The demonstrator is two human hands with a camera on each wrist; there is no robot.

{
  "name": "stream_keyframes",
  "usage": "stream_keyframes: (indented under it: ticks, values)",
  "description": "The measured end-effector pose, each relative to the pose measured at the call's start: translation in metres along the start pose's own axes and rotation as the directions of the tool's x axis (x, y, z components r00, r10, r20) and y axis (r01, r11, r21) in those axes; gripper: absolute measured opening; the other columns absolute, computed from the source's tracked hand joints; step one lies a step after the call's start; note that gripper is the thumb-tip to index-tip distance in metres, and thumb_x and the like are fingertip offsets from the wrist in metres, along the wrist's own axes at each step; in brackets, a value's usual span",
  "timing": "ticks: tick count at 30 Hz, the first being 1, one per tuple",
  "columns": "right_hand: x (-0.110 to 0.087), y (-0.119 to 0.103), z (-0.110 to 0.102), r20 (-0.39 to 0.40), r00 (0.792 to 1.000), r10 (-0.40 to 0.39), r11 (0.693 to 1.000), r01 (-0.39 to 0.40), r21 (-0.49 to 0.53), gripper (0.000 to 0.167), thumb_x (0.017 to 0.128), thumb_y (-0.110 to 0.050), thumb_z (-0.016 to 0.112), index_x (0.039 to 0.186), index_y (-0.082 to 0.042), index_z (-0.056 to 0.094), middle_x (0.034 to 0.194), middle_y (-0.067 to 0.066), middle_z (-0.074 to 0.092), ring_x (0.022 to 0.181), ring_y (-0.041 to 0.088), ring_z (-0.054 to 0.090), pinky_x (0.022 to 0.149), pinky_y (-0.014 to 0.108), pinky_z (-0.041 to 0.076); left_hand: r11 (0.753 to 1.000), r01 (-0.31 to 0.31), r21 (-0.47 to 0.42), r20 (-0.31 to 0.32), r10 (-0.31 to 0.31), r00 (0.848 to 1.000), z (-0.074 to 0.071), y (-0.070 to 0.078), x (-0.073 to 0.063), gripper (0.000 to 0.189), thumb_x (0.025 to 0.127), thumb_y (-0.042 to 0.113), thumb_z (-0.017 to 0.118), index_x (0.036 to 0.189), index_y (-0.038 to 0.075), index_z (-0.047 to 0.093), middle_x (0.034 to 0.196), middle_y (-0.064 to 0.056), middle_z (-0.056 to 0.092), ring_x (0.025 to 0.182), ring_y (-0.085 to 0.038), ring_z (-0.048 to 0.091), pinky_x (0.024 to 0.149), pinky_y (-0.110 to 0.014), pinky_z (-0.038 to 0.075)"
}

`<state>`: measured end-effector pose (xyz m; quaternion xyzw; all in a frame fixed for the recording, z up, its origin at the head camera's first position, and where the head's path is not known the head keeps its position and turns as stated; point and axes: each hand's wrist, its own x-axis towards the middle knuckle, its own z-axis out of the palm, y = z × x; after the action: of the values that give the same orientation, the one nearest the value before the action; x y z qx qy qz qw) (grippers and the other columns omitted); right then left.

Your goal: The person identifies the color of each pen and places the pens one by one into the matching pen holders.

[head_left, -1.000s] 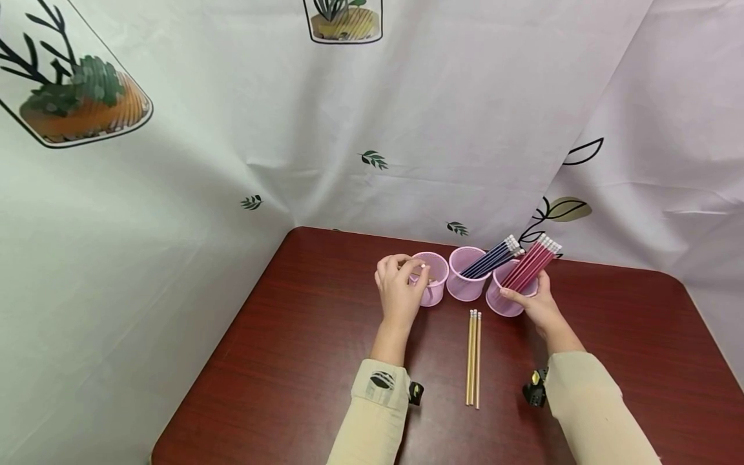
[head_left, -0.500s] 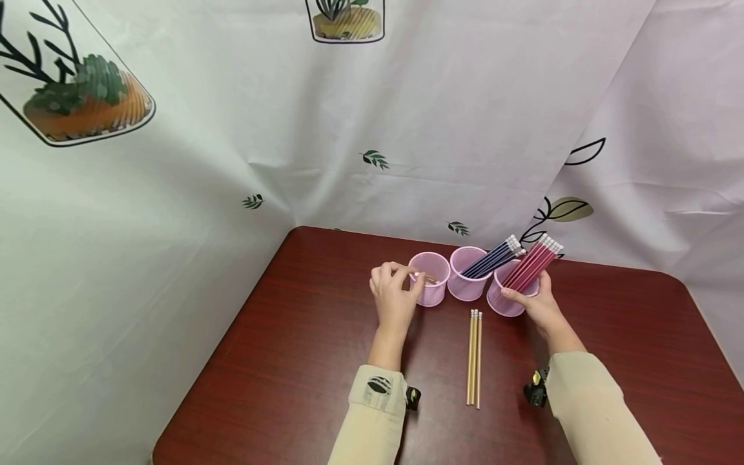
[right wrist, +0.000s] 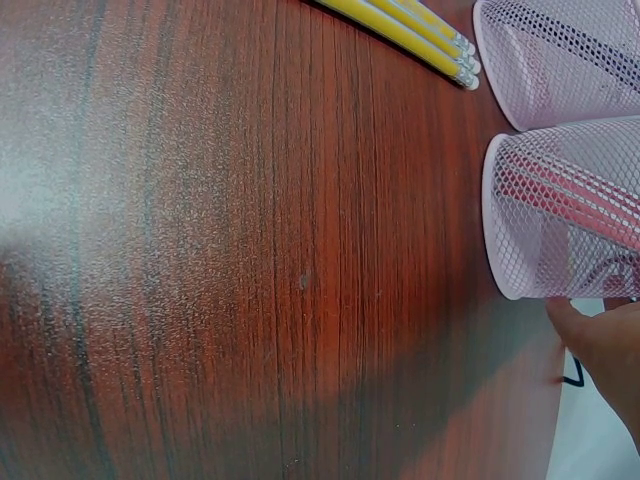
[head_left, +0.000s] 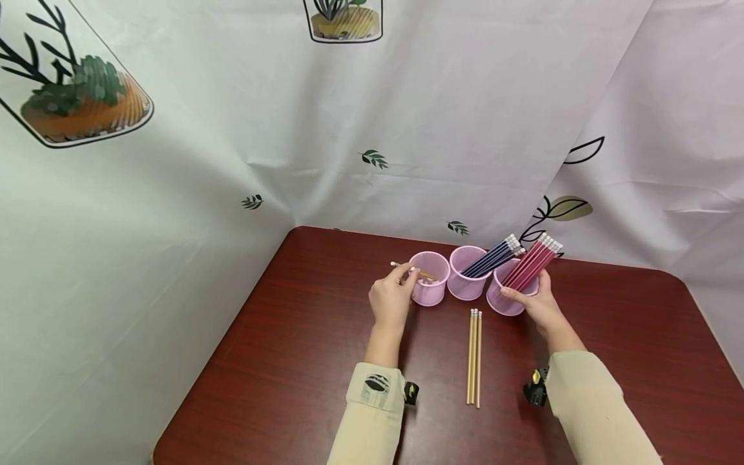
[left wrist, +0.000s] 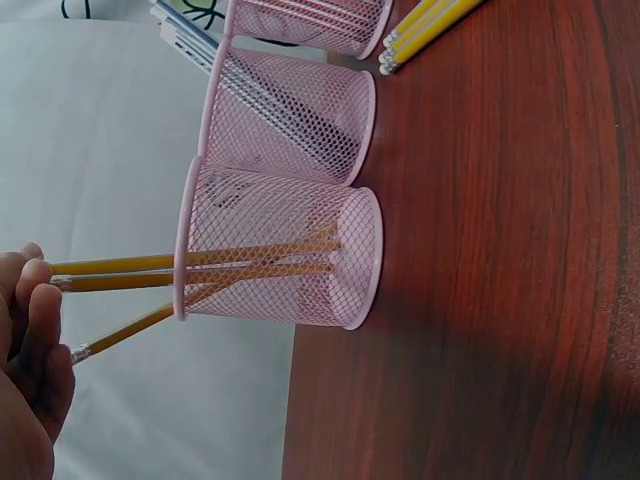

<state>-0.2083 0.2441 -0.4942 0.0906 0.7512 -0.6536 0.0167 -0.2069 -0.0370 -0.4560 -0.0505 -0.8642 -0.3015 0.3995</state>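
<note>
My left hand (head_left: 391,300) is at the rim of the left pink mesh cup (head_left: 429,296). Its fingertips pinch the eraser ends of yellow pencils (left wrist: 120,273) whose lower parts stand inside that cup. Another yellow pencil (left wrist: 130,330) leans across the rim, its eraser poking out beside the fingers. On the far side, my right hand (head_left: 543,307) grips the right mesh cup (head_left: 502,303), thumb in front. Red pencils (head_left: 531,261) fill that cup, tilted to the right. Between the two stands the middle mesh cup (head_left: 465,289) with dark blue pencils (head_left: 491,258).
Three yellow pencils (head_left: 473,358) lie side by side on the dark red wooden table (head_left: 302,349), in front of the cups. A pale printed cloth (head_left: 325,187) hangs behind the table's back edge. Each wrist wears a small black camera (head_left: 411,392).
My left hand has drawn back slightly to the left and lower from the cup; a pencil's eraser end now shows beyond its fingers. The right hand and its cup stay put.
</note>
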Motion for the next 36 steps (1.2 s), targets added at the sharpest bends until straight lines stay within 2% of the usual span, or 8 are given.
stream_keyframes:
  ticks: [3, 7, 13, 19, 24, 32, 36]
  values:
    - [0.001, 0.002, -0.001, -0.004, 1.000, -0.002, 1.000, 0.002, -0.008, 0.097, 0.084, -0.014, 0.068, 0.146, -0.015, -0.008, 0.148, 0.022, 0.010, 0.134, 0.034, 0.012, 0.109, 0.048, 0.011, 0.999, 0.030, -0.010, 0.004, -0.030, 1.000, -0.001, 0.000, 0.001, 0.013, 0.074, 0.021, 0.078, 0.086, 0.015, 0.076, 0.051, 0.005, 0.059, 0.041, -0.013, 0.054, 0.044, -0.032, 0.044]
    - [0.002, 0.003, -0.001, -0.001, 1.000, -0.004, 1.000, 0.004, -0.005, 0.097, 0.084, -0.013, 0.067, 0.146, -0.014, -0.008, 0.148, 0.022, 0.010, 0.134, 0.035, 0.012, 0.109, 0.048, 0.011, 0.998, 0.057, 0.018, 0.009, -0.057, 0.998, -0.003, 0.002, 0.003, 0.014, 0.074, 0.023, 0.078, 0.087, 0.018, 0.076, 0.053, 0.005, 0.062, 0.046, -0.017, 0.060, 0.046, -0.035, 0.046]
    - [0.001, 0.003, -0.001, -0.004, 1.000, -0.006, 1.000, 0.006, -0.003, 0.097, 0.084, -0.011, 0.067, 0.146, -0.015, -0.007, 0.148, 0.023, 0.011, 0.134, 0.035, 0.012, 0.109, 0.048, 0.011, 0.995, 0.091, 0.043, 0.033, -0.093, 0.995, -0.005, 0.003, 0.005, 0.014, 0.075, 0.025, 0.077, 0.087, 0.021, 0.076, 0.054, 0.006, 0.062, 0.048, -0.018, 0.061, 0.046, -0.035, 0.045]
    - [-0.001, -0.002, 0.000, 0.001, 1.000, 0.012, 1.000, -0.012, 0.008, 0.097, 0.084, -0.011, 0.067, 0.146, -0.013, -0.008, 0.148, 0.024, 0.010, 0.134, 0.036, 0.011, 0.109, 0.049, 0.010, 0.995, 0.099, 0.019, 0.091, -0.100, 0.991, -0.005, 0.003, 0.004, 0.011, 0.076, 0.022, 0.074, 0.086, 0.017, 0.075, 0.052, 0.007, 0.059, 0.045, -0.012, 0.056, 0.043, -0.031, 0.042]
    - [-0.001, -0.003, 0.000, 0.005, 1.000, 0.016, 1.000, -0.016, 0.024, 0.097, 0.083, -0.009, 0.067, 0.146, -0.013, -0.008, 0.147, 0.024, 0.009, 0.134, 0.037, 0.010, 0.109, 0.050, 0.009, 0.993, 0.119, 0.010, 0.167, -0.119, 0.979, -0.006, 0.003, 0.003, 0.011, 0.076, 0.023, 0.071, 0.085, 0.017, 0.073, 0.050, 0.009, 0.056, 0.043, -0.010, 0.052, 0.042, -0.029, 0.039]
    - [0.001, 0.004, 0.000, -0.008, 1.000, -0.021, 1.000, 0.021, -0.009, 0.100, 0.081, -0.023, 0.071, 0.146, -0.015, -0.004, 0.146, 0.023, 0.013, 0.133, 0.035, 0.014, 0.109, 0.048, 0.012, 0.996, 0.088, 0.011, 0.208, -0.088, 0.974, -0.006, 0.004, -0.001, 0.012, 0.076, 0.023, 0.072, 0.086, 0.017, 0.071, 0.050, 0.009, 0.056, 0.044, -0.010, 0.053, 0.043, -0.030, 0.040]
    - [0.002, 0.007, 0.000, -0.019, 1.000, -0.017, 1.000, 0.017, -0.027, 0.101, 0.079, -0.028, 0.073, 0.146, -0.017, -0.002, 0.146, 0.022, 0.015, 0.132, 0.033, 0.017, 0.109, 0.047, 0.014, 0.996, 0.074, -0.044, 0.179, -0.065, 0.982, -0.005, 0.005, -0.002, 0.021, 0.073, 0.027, 0.075, 0.090, 0.016, 0.070, 0.050, 0.009, 0.055, 0.044, -0.008, 0.051, 0.043, -0.029, 0.039]
